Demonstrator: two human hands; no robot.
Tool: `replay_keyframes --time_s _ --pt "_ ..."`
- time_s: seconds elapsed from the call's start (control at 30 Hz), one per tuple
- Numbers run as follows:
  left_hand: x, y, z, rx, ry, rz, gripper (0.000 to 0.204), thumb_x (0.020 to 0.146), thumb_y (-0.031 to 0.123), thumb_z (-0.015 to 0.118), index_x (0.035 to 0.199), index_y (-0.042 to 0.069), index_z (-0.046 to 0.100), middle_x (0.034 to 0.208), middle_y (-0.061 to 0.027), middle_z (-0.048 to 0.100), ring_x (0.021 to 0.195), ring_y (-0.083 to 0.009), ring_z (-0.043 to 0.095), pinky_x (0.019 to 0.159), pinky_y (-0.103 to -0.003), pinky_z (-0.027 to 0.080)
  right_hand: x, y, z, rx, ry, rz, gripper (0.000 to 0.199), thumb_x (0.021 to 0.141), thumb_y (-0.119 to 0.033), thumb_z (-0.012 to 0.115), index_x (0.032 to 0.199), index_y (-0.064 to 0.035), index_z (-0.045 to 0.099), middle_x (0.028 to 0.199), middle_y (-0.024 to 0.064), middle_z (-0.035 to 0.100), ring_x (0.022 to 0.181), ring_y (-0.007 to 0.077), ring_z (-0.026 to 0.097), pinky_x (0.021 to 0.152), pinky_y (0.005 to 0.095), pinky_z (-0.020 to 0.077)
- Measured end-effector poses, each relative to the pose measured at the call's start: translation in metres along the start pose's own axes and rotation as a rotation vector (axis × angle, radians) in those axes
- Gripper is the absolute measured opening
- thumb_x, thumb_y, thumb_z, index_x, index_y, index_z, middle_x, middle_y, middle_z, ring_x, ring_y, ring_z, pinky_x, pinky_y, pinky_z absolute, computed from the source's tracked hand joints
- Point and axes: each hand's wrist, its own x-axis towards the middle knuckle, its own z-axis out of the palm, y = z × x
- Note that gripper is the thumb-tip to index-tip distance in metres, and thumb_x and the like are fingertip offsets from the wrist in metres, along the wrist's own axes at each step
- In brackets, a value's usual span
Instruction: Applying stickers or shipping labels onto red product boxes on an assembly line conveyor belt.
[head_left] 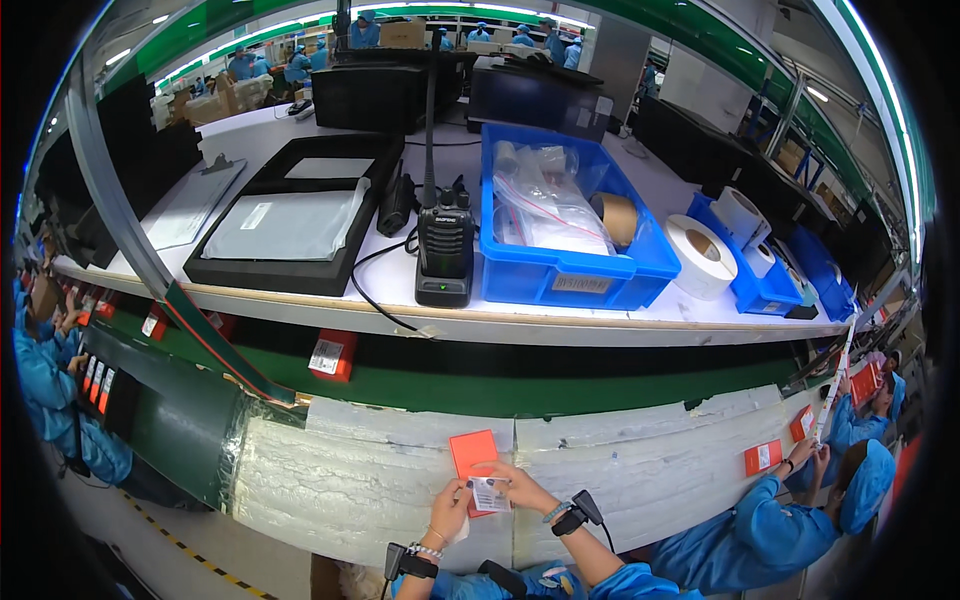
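Over the padded bench, both my hands are close together at a white printed label (490, 494). My left hand (449, 510) is closed, its thumb and fingers pinching the label's left edge. From the other side my right hand (527, 490) grips the label's upper right edge between thumb and fingers. A flat red box (473, 451) lies just beyond, partly covered by the label and my fingers; red also shows below the label. Some whitish material hangs under my left hand, too small to name.
Beyond the bench runs a green conveyor belt (450, 385) with a red box (331, 355). The shelf above carries a walkie-talkie (445, 245), a blue bin (570, 270) and a label roll (699, 257). Co-workers in blue sit at right (750, 525) and left, near more red boxes.
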Motion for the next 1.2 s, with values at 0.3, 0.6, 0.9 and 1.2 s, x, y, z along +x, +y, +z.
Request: replay_keyframes --time_s 0.3,0.6,0.9,1.2 --pt "0.002 -0.025 -0.007 -0.977 -0.280 -0.312 0.017 0.092 0.018 0.053 0.102 0.005 0.058 0.074 0.0010 0.056 0.058 -0.0059 0.051 0.052 -0.021 0.044 0.003 0.024 0.040 0.194 0.053 -0.061 0.042 0.090 -0.002 0.049 0.131 -0.0118 0.051 0.108 0.0014 0.061 0.086 0.0067 0.057 0.064 0.0213 0.0513" --pt "0.009 -0.053 -0.032 -1.082 0.103 -0.271 0.018 0.091 0.023 0.051 0.087 0.007 0.058 0.060 0.0029 0.046 0.048 -0.0066 0.044 0.041 -0.021 0.034 -0.001 0.015 0.005 0.282 0.123 -0.192 0.043 0.088 0.002 0.050 0.128 -0.0130 0.054 0.116 0.0076 0.057 0.110 0.0173 0.052 0.100 0.0312 0.0367" --pt "-0.008 -0.078 -0.026 -0.087 0.017 -0.301 0.019 0.089 0.019 0.060 0.093 0.001 0.067 0.081 -0.0029 0.064 0.074 -0.0086 0.055 0.066 -0.024 0.045 0.022 0.032 -0.002 -0.190 -0.018 -0.120 0.049 0.086 -0.002 0.054 0.134 -0.0130 0.047 0.096 0.0092 0.060 0.087 0.0185 0.056 0.085 0.0300 0.0447" --pt "-0.011 -0.076 -0.021 -0.277 -0.151 -0.292 0.017 0.083 0.015 0.069 0.089 -0.001 0.066 0.084 -0.0034 0.066 0.076 -0.0093 0.057 0.076 -0.023 0.044 0.026 0.046 0.009 -0.268 0.006 -0.069 0.050 0.087 -0.004 0.056 0.135 -0.0135 0.045 0.087 0.0082 0.056 0.084 0.0203 0.057 0.080 0.0313 0.0455"
